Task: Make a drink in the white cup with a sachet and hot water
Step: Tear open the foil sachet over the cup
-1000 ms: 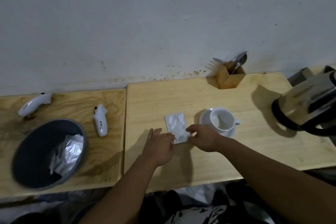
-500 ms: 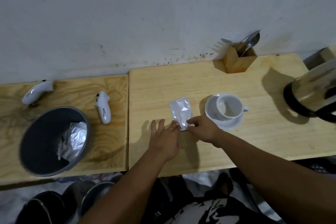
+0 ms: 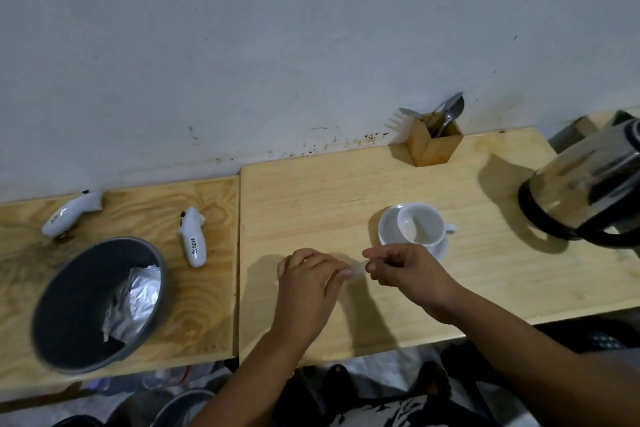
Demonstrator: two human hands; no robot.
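Observation:
The white cup (image 3: 420,224) stands empty on its white saucer (image 3: 386,230) on the right wooden board. Just in front of it, my left hand (image 3: 310,282) and my right hand (image 3: 407,270) pinch a small silvery-white sachet (image 3: 356,270) between them, lifted off the board. Only a blurred sliver of the sachet shows between the fingertips. The steel kettle (image 3: 588,184) with black base stands at the far right.
A wooden holder (image 3: 433,146) with a spoon and fork sits against the wall. On the left board are a grey bin (image 3: 97,302) holding crumpled foil and two white controllers (image 3: 192,236) (image 3: 71,213). The board's front edge runs just below my wrists.
The sachet lay flat on the board; both hands have picked it up and hold it edge-on between them. The camera view has shifted slightly.

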